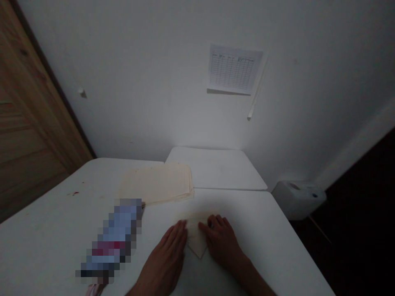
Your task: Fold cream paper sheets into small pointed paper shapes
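Seen from the head of a person at a white desk [262, 238] in a dimly lit room, two bare hands work on a small, pale folded piece [196, 242] near the desk's front, one pointed corner aimed toward the person. Whether it is paper or cloth cannot be told. The left hand [168, 253] lies flattened, fingers straight and together, its slightly blurred fingertips at the piece's left edge. The right hand [222, 238] rests on the opposite side, fingers curled and one digit pressing on the piece; whether it grips anything cannot be told. Beyond the left hand lies a stack of cream sheets [160, 183], its edges slightly uneven. Nearer, on the left, is a pixelated object [115, 234] in blue, pink and dark tones. A printed table on white paper [234, 70] hangs on the wall [148, 74]; wooden boards [37, 94] stand at far left, a white container [298, 201] at right.
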A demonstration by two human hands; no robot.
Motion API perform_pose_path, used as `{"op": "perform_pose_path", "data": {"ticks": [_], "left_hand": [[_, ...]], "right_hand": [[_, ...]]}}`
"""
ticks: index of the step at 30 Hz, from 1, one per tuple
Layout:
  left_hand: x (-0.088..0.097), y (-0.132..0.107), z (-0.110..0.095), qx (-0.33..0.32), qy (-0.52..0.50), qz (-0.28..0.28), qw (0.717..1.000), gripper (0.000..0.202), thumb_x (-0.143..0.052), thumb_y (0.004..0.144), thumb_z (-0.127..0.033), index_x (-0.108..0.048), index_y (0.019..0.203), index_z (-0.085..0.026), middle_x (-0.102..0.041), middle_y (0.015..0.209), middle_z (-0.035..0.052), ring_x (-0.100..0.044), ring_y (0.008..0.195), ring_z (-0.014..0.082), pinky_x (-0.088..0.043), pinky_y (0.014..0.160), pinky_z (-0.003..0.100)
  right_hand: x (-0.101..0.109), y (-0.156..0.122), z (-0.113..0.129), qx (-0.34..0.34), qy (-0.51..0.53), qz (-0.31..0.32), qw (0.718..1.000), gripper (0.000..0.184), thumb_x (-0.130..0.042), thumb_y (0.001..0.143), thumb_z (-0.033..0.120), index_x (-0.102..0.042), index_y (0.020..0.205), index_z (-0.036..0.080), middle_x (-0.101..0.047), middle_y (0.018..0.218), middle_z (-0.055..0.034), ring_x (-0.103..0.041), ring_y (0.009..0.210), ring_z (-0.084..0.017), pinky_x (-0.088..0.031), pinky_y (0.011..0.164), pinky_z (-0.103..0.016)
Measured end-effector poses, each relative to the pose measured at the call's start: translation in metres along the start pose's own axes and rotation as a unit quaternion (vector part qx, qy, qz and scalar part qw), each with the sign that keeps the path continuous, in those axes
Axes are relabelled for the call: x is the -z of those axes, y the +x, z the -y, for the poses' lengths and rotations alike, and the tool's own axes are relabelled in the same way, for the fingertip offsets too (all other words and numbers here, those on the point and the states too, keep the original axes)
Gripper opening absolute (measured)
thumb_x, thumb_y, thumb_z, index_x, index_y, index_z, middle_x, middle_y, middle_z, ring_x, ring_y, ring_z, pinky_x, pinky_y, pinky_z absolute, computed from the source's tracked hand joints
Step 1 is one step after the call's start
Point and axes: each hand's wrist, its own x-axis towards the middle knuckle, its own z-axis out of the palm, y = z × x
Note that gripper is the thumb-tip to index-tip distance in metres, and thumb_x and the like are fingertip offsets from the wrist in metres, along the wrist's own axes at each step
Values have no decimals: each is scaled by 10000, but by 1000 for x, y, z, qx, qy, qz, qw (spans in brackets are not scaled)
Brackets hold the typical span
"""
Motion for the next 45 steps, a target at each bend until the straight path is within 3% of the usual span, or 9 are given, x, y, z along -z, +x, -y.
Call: {"op": "perform_pose_path", "data": {"ticks": [3,6,18,33,40,45], "left_hand": [[0,5,1,-32,-53,25,998,646,-461,895,-242,-233,1493,-150,-305,1522,120,-357,1367,263,-395,1077,388],[-1,6,2,-22,-74,40,996,673,-484,909,-290,-201,1505,-155,-277,1529,119,-347,1371,265,-407,1072,379],[0,-18,7,15,-9,-6,1000,657,-495,921,-433,-303,1467,-123,-371,1483,150,-416,1327,288,-444,1042,388],[-1,-22,6,34,28,-30,999,629,-506,898,-512,-446,1367,-96,-490,1398,186,-464,1287,328,-453,1016,449],[-1,-22,7,44,53,-48,996,555,-526,892,-453,-486,1320,-103,-520,1375,180,-517,1244,309,-512,957,403],[0,-8,20,89,-24,-77,993,453,-481,932,-380,-468,1331,-165,-559,1334,139,-561,1178,279,-495,962,419]], "right_hand": [[-1,1,1,7,-15,3,1000,404,-530,887,169,-526,1266,308,-570,1069,-64,-486,971,-237,-360,853,-367],[-2,0,1,4,-20,2,1000,403,-529,894,180,-521,1275,310,-573,1074,-65,-492,977,-242,-364,847,-369],[3,-23,-24,-73,-41,-24,996,306,-475,943,211,-582,1218,293,-576,1050,-71,-512,953,-223,-361,830,-348],[1,-33,-33,-115,-13,-69,991,261,-466,952,214,-597,1173,258,-554,963,-57,-502,916,-212,-360,834,-352],[-10,-37,-41,-120,28,-120,985,254,-495,917,196,-602,1147,201,-573,1018,-84,-515,957,-234,-404,882,-386],[-13,-30,-54,-119,101,-172,973,251,-496,911,209,-603,1138,205,-590,1046,-92,-551,970,-237,-457,875,-384]]}}
